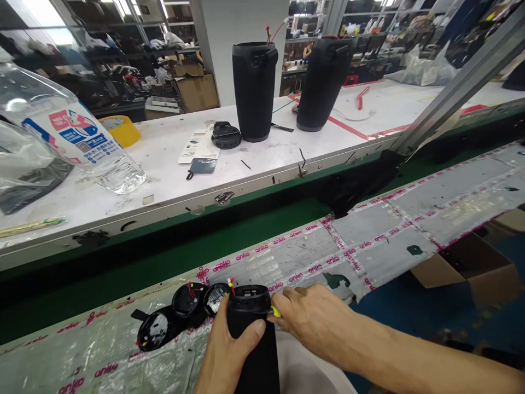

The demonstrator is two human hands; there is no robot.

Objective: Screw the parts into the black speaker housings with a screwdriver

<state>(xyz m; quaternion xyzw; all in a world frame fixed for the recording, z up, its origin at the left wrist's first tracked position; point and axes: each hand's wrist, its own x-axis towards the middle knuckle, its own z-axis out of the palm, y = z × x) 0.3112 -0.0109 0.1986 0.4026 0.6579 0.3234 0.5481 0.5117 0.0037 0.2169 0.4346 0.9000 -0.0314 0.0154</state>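
Note:
My left hand (pixel 232 350) is wrapped around a black cylindrical speaker body (pixel 256 361), which stands upright with its open top facing me. Inside its rim some small parts show, and red wires with a pale plug (pixel 231 284) stick up at its left edge. Closed at the right side of that rim, my right hand (pixel 307 317) holds a small yellow tool (pixel 275 312) against it; most of the tool is hidden by the fingers. Left of the speaker body lie several round black caps (pixel 153 331) with red and yellow wire ends.
Two black speakers (pixel 255 93) stand on the white bench (pixel 164 175) beyond a green conveyor belt (pixel 156 235). A water bottle (pixel 77 131), yellow tape roll (pixel 121 130), tags (pixel 204 166) and a black cap (pixel 226 135) are there too. A cardboard box (pixel 467 273) sits low right.

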